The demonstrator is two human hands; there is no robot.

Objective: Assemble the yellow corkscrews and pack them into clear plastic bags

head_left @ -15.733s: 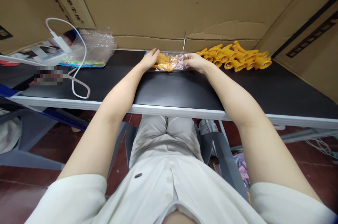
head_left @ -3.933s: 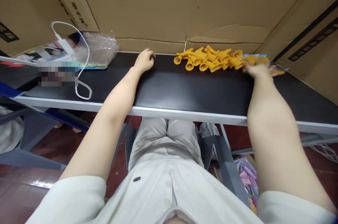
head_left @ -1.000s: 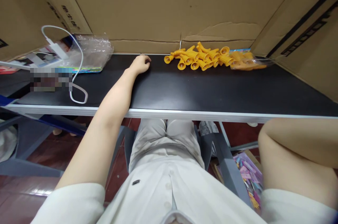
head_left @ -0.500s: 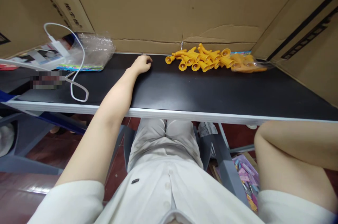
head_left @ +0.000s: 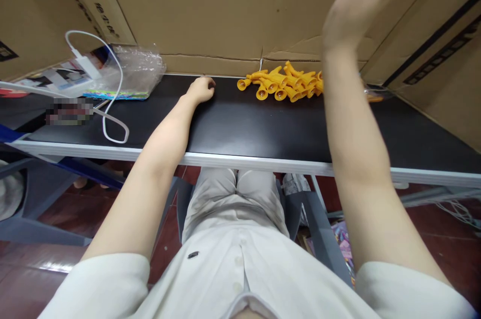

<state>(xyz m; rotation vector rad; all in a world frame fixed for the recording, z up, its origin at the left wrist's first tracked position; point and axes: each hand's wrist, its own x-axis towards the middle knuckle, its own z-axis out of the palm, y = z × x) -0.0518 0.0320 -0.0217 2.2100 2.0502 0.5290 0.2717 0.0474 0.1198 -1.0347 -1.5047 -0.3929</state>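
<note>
My left hand (head_left: 201, 89) rests on the black tabletop (head_left: 240, 128) near its back edge, fingers loosely curled. I see nothing in it; the inner side of the fingers is hidden. My right hand (head_left: 361, 3) is raised in front of the cardboard, smeared by motion. Its thumb stands apart from the fingers, the fingertips run out of the top of the view, and no object shows in it. A pile of yellow plastic pieces with flared, trumpet-like ends (head_left: 278, 83) lies between the two arms. My right forearm covers the pile's right end and most of a clear bag (head_left: 376, 93) beyond it.
Cardboard walls (head_left: 210, 8) enclose the back and sides. At the left lie flat clear plastic bags (head_left: 135, 71), a white cable (head_left: 120, 78) and a blurred-out item (head_left: 69, 111). A metal strip (head_left: 255, 161) edges the table's front. Grey chair arms (head_left: 323, 234) flank my legs.
My right arm has swung up from below the table's front edge at the right and now crosses the table, hand raised. My left hand has stayed in place.
</note>
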